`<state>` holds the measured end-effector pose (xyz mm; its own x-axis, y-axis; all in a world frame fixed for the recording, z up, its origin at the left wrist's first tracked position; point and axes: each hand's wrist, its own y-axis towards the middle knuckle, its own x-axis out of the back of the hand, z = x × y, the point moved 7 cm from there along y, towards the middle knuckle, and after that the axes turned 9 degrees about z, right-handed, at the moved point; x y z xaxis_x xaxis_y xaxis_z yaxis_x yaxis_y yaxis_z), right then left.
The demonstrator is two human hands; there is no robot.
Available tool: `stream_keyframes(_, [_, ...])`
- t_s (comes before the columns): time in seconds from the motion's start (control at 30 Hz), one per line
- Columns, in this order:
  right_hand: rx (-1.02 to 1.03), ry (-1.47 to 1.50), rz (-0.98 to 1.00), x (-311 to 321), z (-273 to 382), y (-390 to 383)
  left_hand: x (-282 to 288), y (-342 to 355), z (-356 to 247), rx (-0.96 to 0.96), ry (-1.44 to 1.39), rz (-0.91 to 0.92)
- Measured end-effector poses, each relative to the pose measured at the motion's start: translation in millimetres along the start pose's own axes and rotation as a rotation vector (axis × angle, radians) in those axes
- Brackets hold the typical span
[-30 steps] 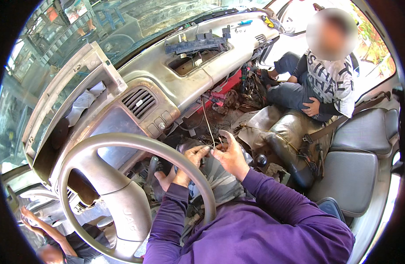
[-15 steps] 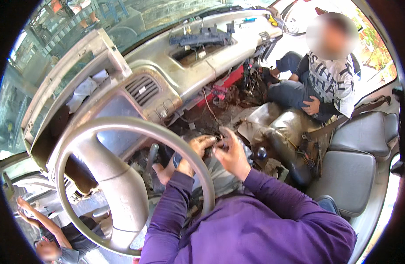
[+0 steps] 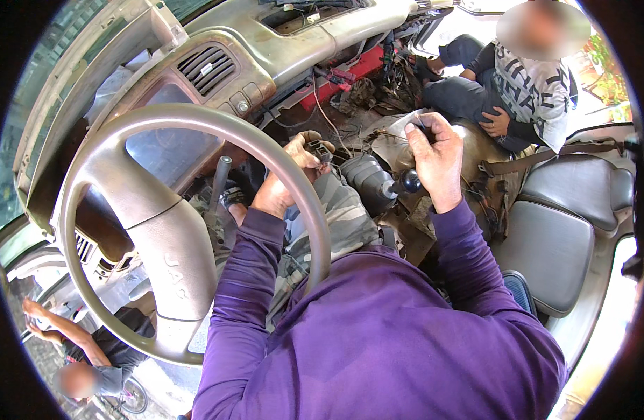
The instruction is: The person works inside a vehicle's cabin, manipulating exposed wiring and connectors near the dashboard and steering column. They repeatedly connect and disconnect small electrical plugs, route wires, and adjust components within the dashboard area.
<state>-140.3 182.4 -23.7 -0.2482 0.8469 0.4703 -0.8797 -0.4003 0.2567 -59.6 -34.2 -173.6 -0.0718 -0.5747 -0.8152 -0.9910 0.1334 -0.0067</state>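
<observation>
My left hand (image 3: 296, 161), behind the steering wheel rim (image 3: 256, 140), grips a small dark connector (image 3: 320, 151), its fingers curled round it. To the right, my right hand (image 3: 438, 150) is raised, with thumb and forefinger pinched on a thin wire (image 3: 394, 134). A pale cable (image 3: 322, 112) hangs from under the dashboard toward my left hand; where it ends is unclear. Below my right hand stand the black gear lever knob (image 3: 409, 180) and its grey boot (image 3: 364, 182). My camouflage-trousered leg (image 3: 339, 217) is under my left hand.
The opened dashboard (image 3: 294, 42) exposes a red beam and loose harnesses (image 3: 385, 84). A person in a printed shirt (image 3: 518, 98) sits at the far door; another person (image 3: 98, 350) is outside at lower left. Grey seat cushions (image 3: 539, 252) lie on my right.
My hands, together a second ago, have separated: the right moved up and to the right with the wire. The dark connector now shows in my left hand. The whole view has shifted, raising the cab in frame.
</observation>
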Motion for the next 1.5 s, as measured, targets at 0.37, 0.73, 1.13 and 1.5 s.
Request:
stream_keyframes(0.37, [-0.202,0.232,0.293,-43,-14,-9,-59,-6,-37,-0.194,0.762,-0.082])
stream_keyframes(0.73, [-0.266,0.412,0.435,-70,-27,11,-79,-11,-54,-0.369,0.961,-0.253])
stream_keyframes(1.13, [-0.373,1.045,0.505,-110,-7,75,-91,24,-91,-0.697,0.747,-0.321])
stream_keyframes(1.5, [-0.264,0.790,0.303,-111,-13,219,-62,-137,-40,0.456,1.401,-0.173])
